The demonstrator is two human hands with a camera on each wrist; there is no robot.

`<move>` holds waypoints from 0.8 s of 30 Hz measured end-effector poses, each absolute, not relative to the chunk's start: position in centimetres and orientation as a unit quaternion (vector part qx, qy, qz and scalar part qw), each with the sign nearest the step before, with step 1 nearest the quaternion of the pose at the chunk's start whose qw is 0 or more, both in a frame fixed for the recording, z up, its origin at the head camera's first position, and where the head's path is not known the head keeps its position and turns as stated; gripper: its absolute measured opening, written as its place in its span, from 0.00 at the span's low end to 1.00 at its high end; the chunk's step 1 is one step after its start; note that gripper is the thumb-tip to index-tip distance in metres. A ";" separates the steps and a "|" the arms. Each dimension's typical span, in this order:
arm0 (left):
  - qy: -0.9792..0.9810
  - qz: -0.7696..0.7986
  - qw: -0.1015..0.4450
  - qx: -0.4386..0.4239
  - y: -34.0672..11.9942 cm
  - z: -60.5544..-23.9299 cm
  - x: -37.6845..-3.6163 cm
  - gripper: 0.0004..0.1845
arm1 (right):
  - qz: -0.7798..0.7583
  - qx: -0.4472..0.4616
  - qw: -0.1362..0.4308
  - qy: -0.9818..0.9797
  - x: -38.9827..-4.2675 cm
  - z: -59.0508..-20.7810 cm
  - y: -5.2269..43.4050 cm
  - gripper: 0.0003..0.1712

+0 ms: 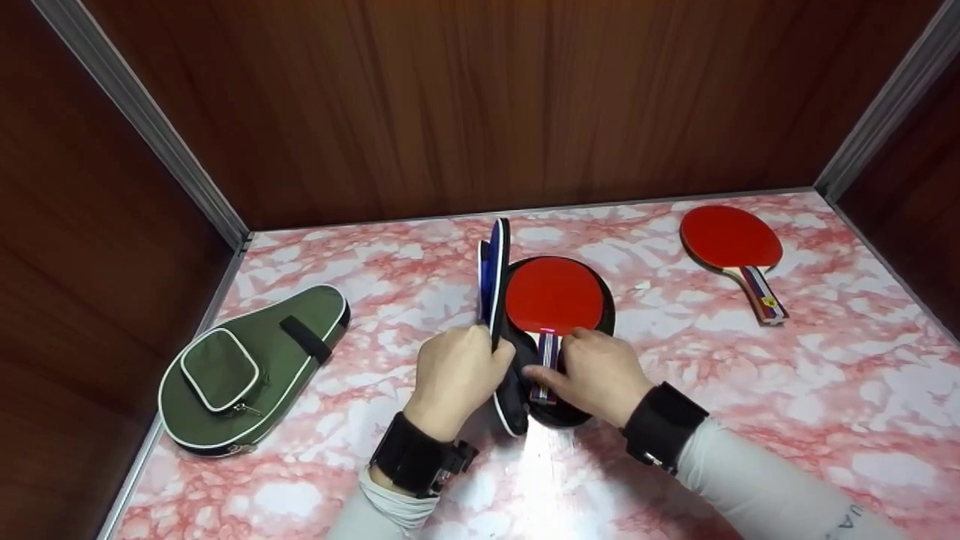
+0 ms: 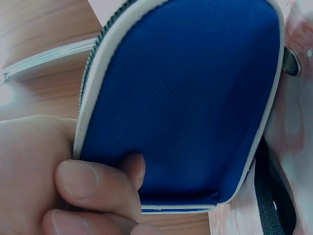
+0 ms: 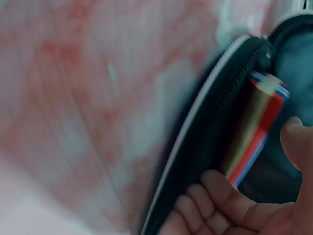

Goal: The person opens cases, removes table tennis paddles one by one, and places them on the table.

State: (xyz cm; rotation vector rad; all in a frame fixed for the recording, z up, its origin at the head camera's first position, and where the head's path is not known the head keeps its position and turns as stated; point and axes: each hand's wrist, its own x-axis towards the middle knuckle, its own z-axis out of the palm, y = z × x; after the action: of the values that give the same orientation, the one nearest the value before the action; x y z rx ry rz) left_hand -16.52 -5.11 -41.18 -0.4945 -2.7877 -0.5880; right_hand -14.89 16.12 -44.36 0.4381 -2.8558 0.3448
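A left hand (image 1: 457, 369) holds up the blue-lined flap (image 1: 496, 271) of a black zip case while right-hand fingers (image 1: 541, 372) pinch the red paddle's (image 1: 553, 294) striped handle inside it, on the pink marbled bench (image 1: 750, 390).

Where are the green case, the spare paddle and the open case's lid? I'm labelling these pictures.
green case (image 1: 289, 352), head view, on its main flat panel.
spare paddle (image 1: 729, 236), head view, on its red rubber face.
open case's lid (image 2: 195, 98), left wrist view, on its blue lining.
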 end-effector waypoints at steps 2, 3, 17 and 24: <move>-0.956 -0.202 0.128 -0.171 -5.0 -41.2 -16.5 0.21 | 0.110 0.151 0.124 -0.975 -14.9 -44.7 16.0 0.38; -0.956 -0.202 0.130 -0.171 -5.0 -41.2 -16.5 0.20 | 0.107 0.150 0.127 -0.975 -14.9 -44.9 16.0 0.39; -0.956 -0.201 0.133 -0.169 -4.8 -41.2 -16.4 0.21 | 0.089 0.123 0.045 -0.987 -15.6 -44.5 16.1 0.36; -0.952 -0.205 0.137 -0.180 -4.7 -41.4 -16.2 0.22 | 0.086 0.109 0.051 -0.989 -15.9 -44.6 16.8 0.34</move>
State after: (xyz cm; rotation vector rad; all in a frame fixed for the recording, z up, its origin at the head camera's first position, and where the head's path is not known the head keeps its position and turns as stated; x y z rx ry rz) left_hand -16.17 -4.71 -41.39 -0.5203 -2.7559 -0.5943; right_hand -15.93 16.84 -44.65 0.3304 -3.0108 0.2608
